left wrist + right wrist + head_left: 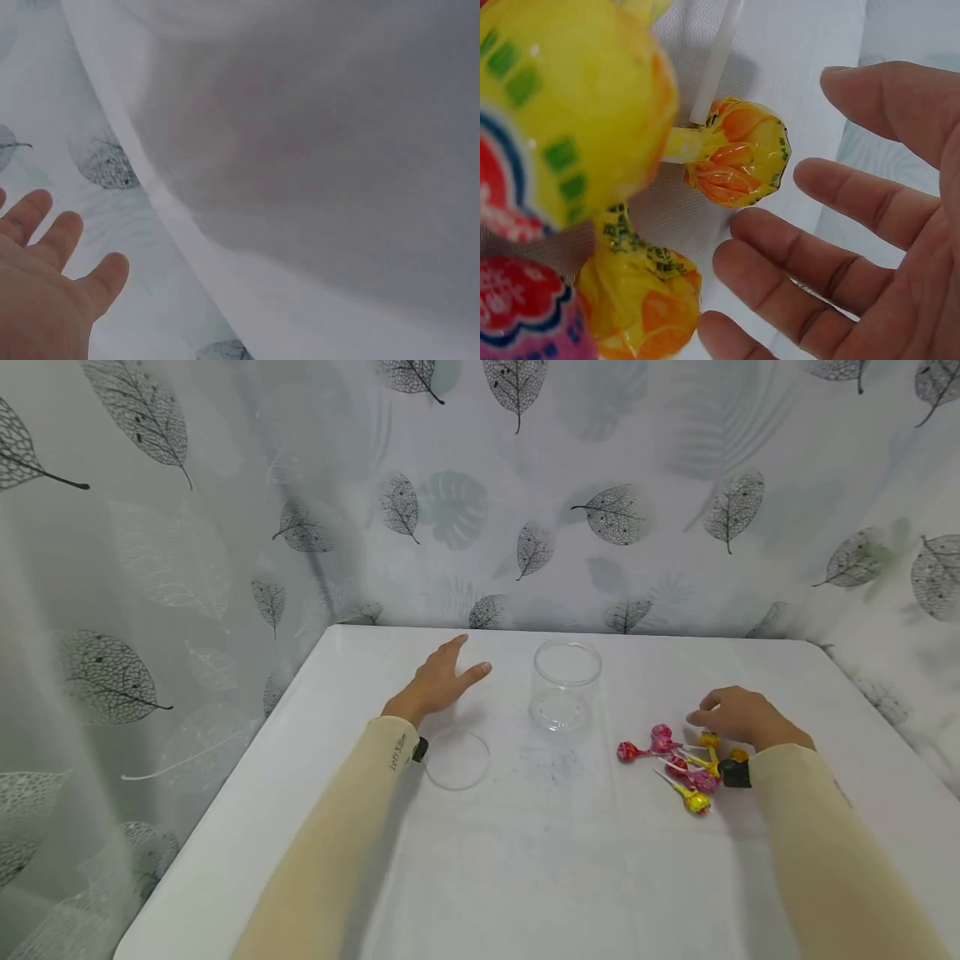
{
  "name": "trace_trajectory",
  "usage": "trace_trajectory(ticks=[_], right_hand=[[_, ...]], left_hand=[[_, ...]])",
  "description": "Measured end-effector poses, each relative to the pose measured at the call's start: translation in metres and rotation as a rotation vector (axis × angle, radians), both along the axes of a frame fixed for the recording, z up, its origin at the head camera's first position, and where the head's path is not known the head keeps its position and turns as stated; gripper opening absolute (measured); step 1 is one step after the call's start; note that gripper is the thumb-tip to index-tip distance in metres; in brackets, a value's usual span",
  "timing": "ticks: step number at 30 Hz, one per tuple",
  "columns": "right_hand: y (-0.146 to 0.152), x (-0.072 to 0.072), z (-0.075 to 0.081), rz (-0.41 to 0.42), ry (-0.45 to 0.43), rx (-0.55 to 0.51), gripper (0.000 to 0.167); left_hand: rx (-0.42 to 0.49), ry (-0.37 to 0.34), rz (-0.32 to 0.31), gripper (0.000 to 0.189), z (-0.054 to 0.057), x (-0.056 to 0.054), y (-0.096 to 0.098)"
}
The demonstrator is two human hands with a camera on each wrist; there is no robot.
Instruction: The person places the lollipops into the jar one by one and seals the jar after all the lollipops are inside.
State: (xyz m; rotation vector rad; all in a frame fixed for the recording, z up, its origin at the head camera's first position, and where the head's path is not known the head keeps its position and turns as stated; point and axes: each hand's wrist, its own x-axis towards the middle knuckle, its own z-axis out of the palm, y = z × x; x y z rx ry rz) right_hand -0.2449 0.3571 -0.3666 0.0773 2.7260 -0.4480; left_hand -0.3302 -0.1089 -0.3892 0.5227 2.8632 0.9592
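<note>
My right hand [742,717] hovers at the far edge of a small pile of wrapped lollipops [702,781] in red, pink and yellow. In the right wrist view its thumb and fingers are apart, beside a yellow-and-orange lollipop [742,154], with nothing held. On the left of the table my left hand [438,681] is held out, thumb spread from the fingers, holding nothing. Between the hands stands a clear, lidless jar [566,693], upright. Just below the left hand lies a clear round lid [457,762], close to that wrist.
All of this is on a white-covered table [525,877]. A leaf-printed curtain [465,527] hangs behind the table and along both sides. Some lollipop sticks point left, toward the table's middle.
</note>
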Motion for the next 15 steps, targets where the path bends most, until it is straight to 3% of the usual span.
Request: trace_trajectory(ticks=[7, 15], right_hand=[[0.002, 0.003, 0.002, -0.008, -0.078, -0.007, 0.061], [0.001, 0.006, 0.001, -0.019, -0.13, -0.036, 0.061]], left_hand=[[0.226, -0.099, -0.122, 0.098, 0.012, 0.015, 0.036], [0.303, -0.155, -0.219, 0.104, 0.016, 0.022, 0.066]])
